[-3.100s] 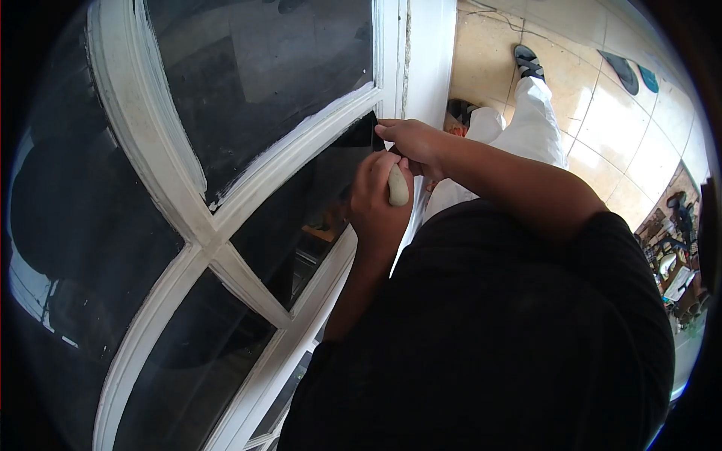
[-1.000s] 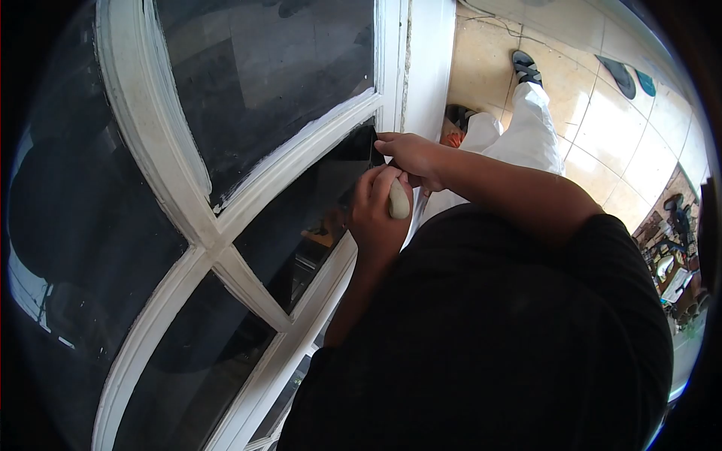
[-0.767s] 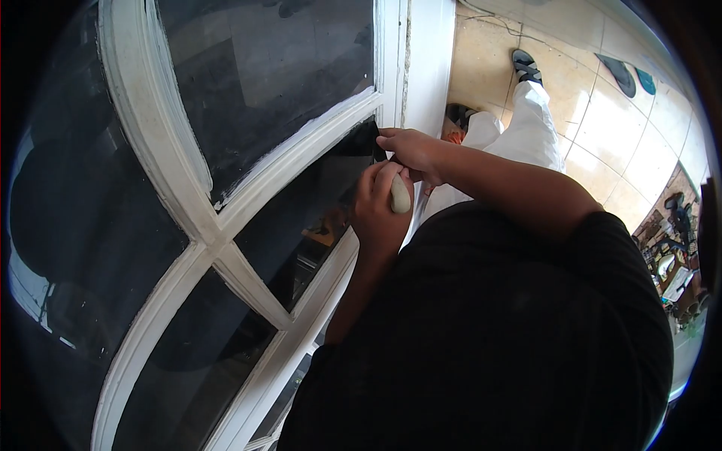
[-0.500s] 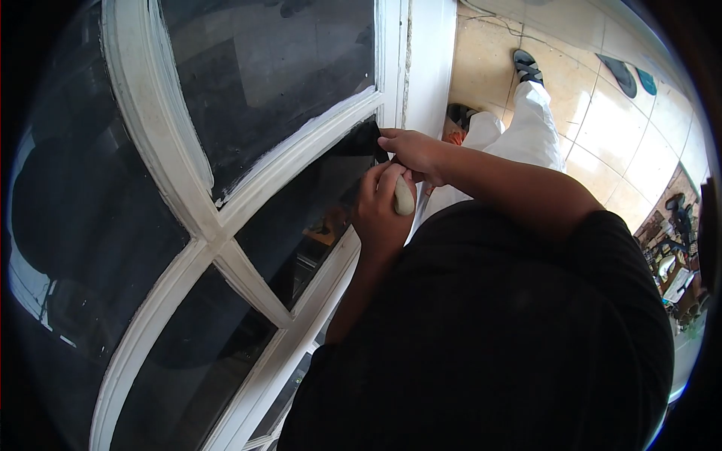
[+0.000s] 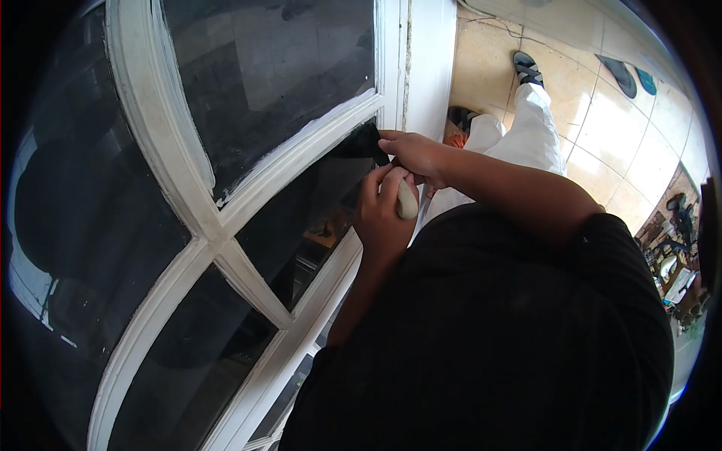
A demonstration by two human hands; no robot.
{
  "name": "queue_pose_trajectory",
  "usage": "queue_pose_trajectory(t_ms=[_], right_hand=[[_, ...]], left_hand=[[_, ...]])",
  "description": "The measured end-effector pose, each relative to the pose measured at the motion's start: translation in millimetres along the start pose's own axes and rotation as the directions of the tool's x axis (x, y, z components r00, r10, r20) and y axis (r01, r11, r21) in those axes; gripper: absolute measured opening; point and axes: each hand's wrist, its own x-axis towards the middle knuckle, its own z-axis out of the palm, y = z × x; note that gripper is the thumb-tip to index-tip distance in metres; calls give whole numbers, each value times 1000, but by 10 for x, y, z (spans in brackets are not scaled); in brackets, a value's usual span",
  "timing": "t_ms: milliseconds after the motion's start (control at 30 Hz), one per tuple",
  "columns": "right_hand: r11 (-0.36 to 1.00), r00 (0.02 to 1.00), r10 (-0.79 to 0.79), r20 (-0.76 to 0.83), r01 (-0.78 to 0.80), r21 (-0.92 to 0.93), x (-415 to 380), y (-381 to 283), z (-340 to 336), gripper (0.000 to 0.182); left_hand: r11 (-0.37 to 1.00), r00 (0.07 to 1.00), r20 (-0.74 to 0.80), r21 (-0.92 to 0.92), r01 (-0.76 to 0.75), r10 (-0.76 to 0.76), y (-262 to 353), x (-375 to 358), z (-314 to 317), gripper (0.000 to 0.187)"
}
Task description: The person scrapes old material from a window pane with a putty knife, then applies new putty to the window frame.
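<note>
My left hand point(image 5: 381, 214) is closed round a smooth beige-grey lump of putty point(image 5: 407, 200), which bulges out on the thumb side. Just above it, my right hand point(image 5: 414, 155) has its fingers pinched at the corner of a glass pane point(image 5: 301, 195), close against the white frame. A dark shape lies at its fingertips; whether that is a tool or a reflection I cannot make out. The two hands touch or nearly touch. White wooden bars point(image 5: 207, 222) divide the panes, and a white smear point(image 5: 301, 135) runs along the bar above.
Tan floor tiles point(image 5: 489, 60) lie at the upper right, with my sandalled foot point(image 5: 527, 68) on them. Loose slippers point(image 5: 620, 77) rest farther right. A jumble of objects point(image 5: 677, 270) is piled at the right edge. My black-shirted body fills the lower middle.
Both hands have barely moved, with the left hand and its putty shifting slightly right. The dark shape at the right fingertips shows a little more.
</note>
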Motion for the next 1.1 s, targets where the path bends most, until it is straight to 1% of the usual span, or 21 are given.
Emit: queue_pose_trajectory(t_ms=[33, 67, 133, 200, 367, 533, 633, 700, 767, 833, 867, 933, 1000, 1067, 1100], right_hand=[[1000, 1000, -28, -2, 28, 9, 26, 32, 8, 56], [1000, 1000, -21, 1, 21, 12, 35, 74, -10, 56], [1000, 1000, 7, 5, -7, 16, -68, -9, 6, 56], [1000, 1000, 5, -1, -5, 28, 8, 33, -29, 56], [998, 999, -38, -6, 38, 43, 97, 124, -43, 56], [1000, 1000, 10, -27, -10, 27, -76, -30, -15, 56], [998, 999, -41, -6, 41, 55, 6, -8, -15, 56], [999, 1000, -14, -22, 15, 47, -155, -115, 10, 56], [999, 999, 10, -40, -9, 36, -175, -128, 26, 56], [997, 999, -41, -20, 42, 62, -76, -91, 14, 57], [997, 999, -42, -21, 43, 62, -59, -73, -22, 57], [999, 998, 15, -59, -13, 37, -227, -215, 59, 57], [1000, 998, 17, -56, -16, 27, -192, -183, 49, 57], [1000, 998, 5, -68, -4, 14, -102, -164, -2, 57], [999, 998, -26, -55, 28, 28, -71, -157, 19, 57]], left_hand=[[1000, 1000, -18, -4, -9, 9, 12, -2, -11, 21], [1000, 999, -32, -5, -12, 12, 18, -33, -29, 21], [1000, 1000, -11, -10, 5, -5, -7, -44, -8, 21], [1000, 1000, 4, -19, 12, -12, -28, -51, 17, 21], [1000, 1000, -11, -17, -16, 16, -14, -47, 3, 22], [1000, 1000, 10, -11, -2, 2, -16, -22, 4, 21], [1000, 1000, 14, -9, 5, -5, 4, 24, -11, 21], [1000, 1000, 16, -11, 22, -21, -4, 14, -25, 21], [1000, 1000, 25, -12, -19, 19, -21, 37, -8, 21], [1000, 1000, 9, -18, -14, 14, 7, 52, -22, 21], [1000, 1000, -3, -21, -4, 4, 15, 56, -31, 21], [1000, 1000, 1, -26, -4, 4, -6, 88, -28, 22], [1000, 1000, 3, -31, -4, 4, -14, 76, -50, 22], [999, 1000, -2, -34, -30, 30, -9, 103, -47, 22], [999, 999, -3, -36, -35, 35, -2, 127, -48, 22]])
